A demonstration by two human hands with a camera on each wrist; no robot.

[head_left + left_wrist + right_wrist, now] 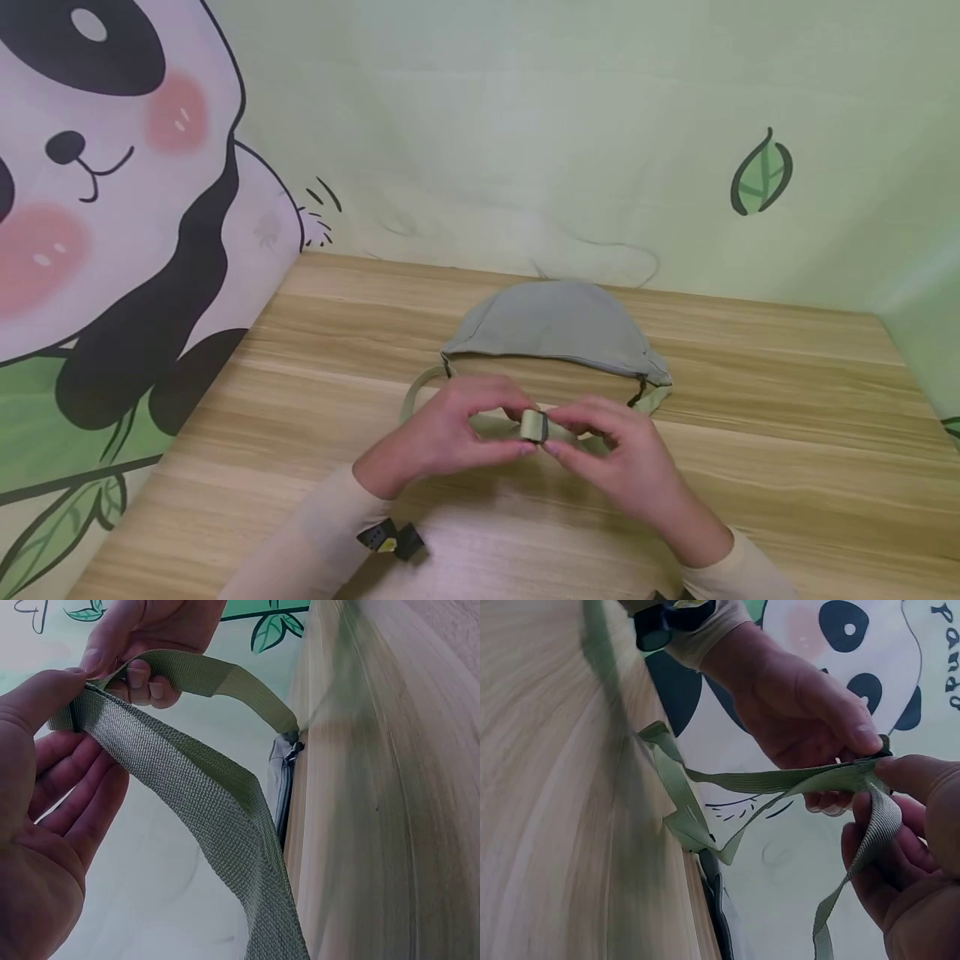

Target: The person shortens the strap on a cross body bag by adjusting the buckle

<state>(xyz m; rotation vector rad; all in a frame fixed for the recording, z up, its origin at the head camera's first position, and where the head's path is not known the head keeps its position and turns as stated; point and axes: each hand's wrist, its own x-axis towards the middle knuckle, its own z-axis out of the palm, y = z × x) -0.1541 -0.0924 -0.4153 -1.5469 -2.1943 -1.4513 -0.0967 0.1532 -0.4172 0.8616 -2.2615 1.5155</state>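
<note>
In the head view a grey waist bag (555, 321) lies on the table, its green webbing strap (187, 780) running toward me. Between my two hands, above the tabletop, the strap loops through a dark slider buckle (544, 427). My left hand (450, 425) pinches the folded strap at the buckle with thumb and fingers. From the other side, my right hand (622, 450) pinches the strap right beside the buckle. Both wrist views show the strap hanging twisted from the fingertips. Part of the buckle is hidden behind the fingers.
The wood-grain table (787, 467) reaches back to a pale green backdrop with a printed panda (112, 208) and leaves. A zipper runs along the bag's near edge, with a dark cord (637, 390) at its right end. A dark wrist device (392, 540) sits on the left sleeve.
</note>
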